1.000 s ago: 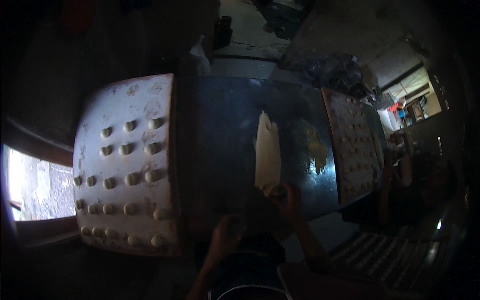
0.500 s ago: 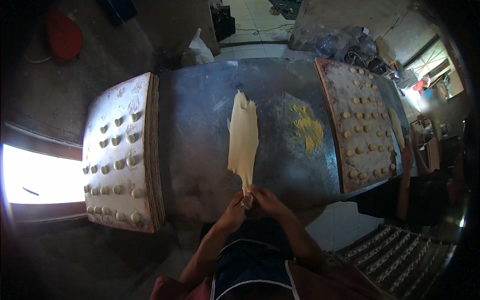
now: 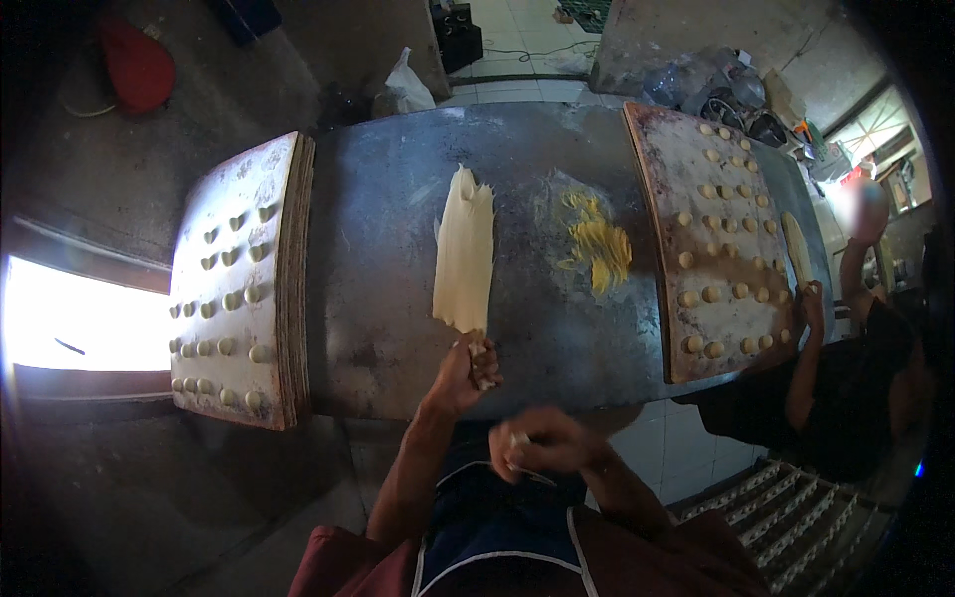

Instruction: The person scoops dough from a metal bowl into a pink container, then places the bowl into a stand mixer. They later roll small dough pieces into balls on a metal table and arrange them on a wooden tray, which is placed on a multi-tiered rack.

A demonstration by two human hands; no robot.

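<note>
A long, flattened strip of pale dough (image 3: pixel 465 254) lies on the dark table, its far end ragged. My left hand (image 3: pixel 461 373) is closed around the strip's near end, with some dough bulging out between the fingers. Nearer my body and off the table edge, my right hand (image 3: pixel 545 443) is curled, slightly blurred, with a small pale piece of dough (image 3: pixel 518 439) at its fingers. Right of the strip, a smear of yellow paste (image 3: pixel 599 244) coats the tabletop.
To the left, stacked boards (image 3: pixel 284 298) carry rows of small dough pieces (image 3: pixel 231 300). Another board (image 3: pixel 652 199) with similar pieces lies to the right. Beyond it, a co-worker's hand (image 3: pixel 811 294) touches another dough strip (image 3: pixel 796 249). A rack (image 3: pixel 786 517) stands at lower right.
My hands were together at the strip's narrowed near end. The right has come away toward my body with a small piece; the left has stayed on the dough.
</note>
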